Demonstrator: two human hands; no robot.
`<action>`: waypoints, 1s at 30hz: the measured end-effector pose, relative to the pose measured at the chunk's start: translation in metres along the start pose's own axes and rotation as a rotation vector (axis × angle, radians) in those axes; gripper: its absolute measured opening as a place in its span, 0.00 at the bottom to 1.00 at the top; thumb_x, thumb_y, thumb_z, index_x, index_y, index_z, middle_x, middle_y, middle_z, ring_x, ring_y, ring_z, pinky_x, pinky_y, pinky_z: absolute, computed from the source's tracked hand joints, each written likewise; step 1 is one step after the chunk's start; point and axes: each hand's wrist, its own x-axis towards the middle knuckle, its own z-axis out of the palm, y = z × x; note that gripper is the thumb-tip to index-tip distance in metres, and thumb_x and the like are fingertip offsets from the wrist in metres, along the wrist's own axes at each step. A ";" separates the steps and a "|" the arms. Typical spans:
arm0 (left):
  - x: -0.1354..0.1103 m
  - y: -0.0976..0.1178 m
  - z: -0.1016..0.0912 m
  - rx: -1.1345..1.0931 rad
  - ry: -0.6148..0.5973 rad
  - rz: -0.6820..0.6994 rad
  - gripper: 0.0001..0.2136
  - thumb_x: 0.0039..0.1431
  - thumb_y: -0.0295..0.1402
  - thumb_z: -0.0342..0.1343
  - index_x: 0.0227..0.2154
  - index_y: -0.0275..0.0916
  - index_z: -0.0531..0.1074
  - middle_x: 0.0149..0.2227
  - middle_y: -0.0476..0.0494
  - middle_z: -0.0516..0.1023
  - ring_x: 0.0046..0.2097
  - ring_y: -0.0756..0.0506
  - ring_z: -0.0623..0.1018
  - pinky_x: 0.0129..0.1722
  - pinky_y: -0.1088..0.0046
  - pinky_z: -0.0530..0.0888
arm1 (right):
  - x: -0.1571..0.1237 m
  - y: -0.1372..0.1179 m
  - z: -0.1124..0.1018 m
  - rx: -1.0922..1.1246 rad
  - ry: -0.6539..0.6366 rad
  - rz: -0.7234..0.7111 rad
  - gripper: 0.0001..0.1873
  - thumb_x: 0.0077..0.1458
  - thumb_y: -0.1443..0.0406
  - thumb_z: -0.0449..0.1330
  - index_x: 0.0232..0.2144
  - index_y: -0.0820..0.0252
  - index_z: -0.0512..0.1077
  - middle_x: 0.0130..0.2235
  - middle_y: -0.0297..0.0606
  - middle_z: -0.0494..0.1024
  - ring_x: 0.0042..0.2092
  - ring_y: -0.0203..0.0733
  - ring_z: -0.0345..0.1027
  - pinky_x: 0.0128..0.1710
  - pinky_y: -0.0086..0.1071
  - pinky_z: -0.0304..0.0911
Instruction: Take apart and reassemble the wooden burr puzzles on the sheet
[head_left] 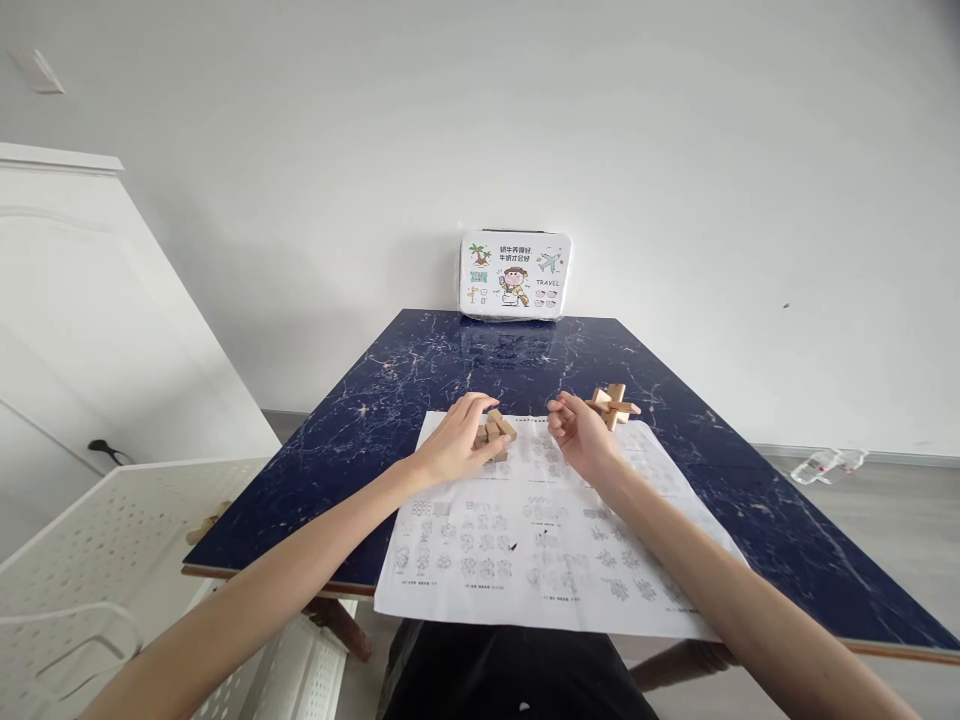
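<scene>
My left hand (455, 440) is over the upper part of a printed paper sheet (480, 540). Its thumb and fingers are spread in a C around a small cluster of light wooden puzzle pieces (493, 432). The thumb crosses in front of the pieces, while the index fingertip stands apart from them. To the right, my right hand (581, 432) has its palm turned inward and its fingers curled together. Whatever lies between those fingers, if anything, cannot be made out. Just behind it stands an assembled interlocking wooden puzzle (616, 405), partly covered by the hand.
The dark blue marble-patterned table (337, 440) reaches the wall, where a white cartoon-printed case (515, 275) stands upright. A white perforated basket (135, 510) is at the left, near a white cabinet (97, 310). A clear plastic object (827, 465) lies beyond the table's right side.
</scene>
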 end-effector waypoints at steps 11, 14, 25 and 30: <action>-0.003 -0.005 0.004 0.041 -0.116 -0.076 0.42 0.57 0.59 0.62 0.66 0.41 0.54 0.65 0.27 0.63 0.65 0.26 0.66 0.60 0.42 0.68 | -0.030 -0.008 0.036 -0.394 -0.161 0.137 0.20 0.54 0.48 0.68 0.32 0.56 0.69 0.28 0.30 0.73 0.24 0.33 0.60 0.24 0.30 0.54; -0.003 -0.009 0.005 0.044 -0.137 -0.118 0.42 0.59 0.59 0.60 0.67 0.41 0.54 0.64 0.27 0.65 0.64 0.27 0.68 0.58 0.45 0.70 | -0.032 -0.010 0.037 -0.453 -0.182 0.130 0.20 0.55 0.48 0.66 0.31 0.56 0.69 0.27 0.29 0.72 0.25 0.34 0.60 0.26 0.31 0.56; -0.002 -0.015 0.005 0.102 -0.082 -0.139 0.38 0.62 0.58 0.57 0.66 0.39 0.56 0.61 0.27 0.70 0.60 0.29 0.73 0.54 0.52 0.74 | -0.033 0.004 0.040 -0.905 -0.196 -0.235 0.14 0.62 0.51 0.58 0.34 0.55 0.69 0.31 0.36 0.76 0.30 0.42 0.69 0.30 0.35 0.62; -0.001 -0.020 0.002 0.080 -0.068 -0.141 0.37 0.60 0.57 0.61 0.64 0.41 0.59 0.59 0.31 0.74 0.58 0.30 0.75 0.53 0.52 0.74 | -0.029 0.016 0.037 -1.097 -0.161 -0.518 0.13 0.64 0.55 0.57 0.42 0.57 0.73 0.44 0.45 0.76 0.41 0.46 0.72 0.41 0.41 0.68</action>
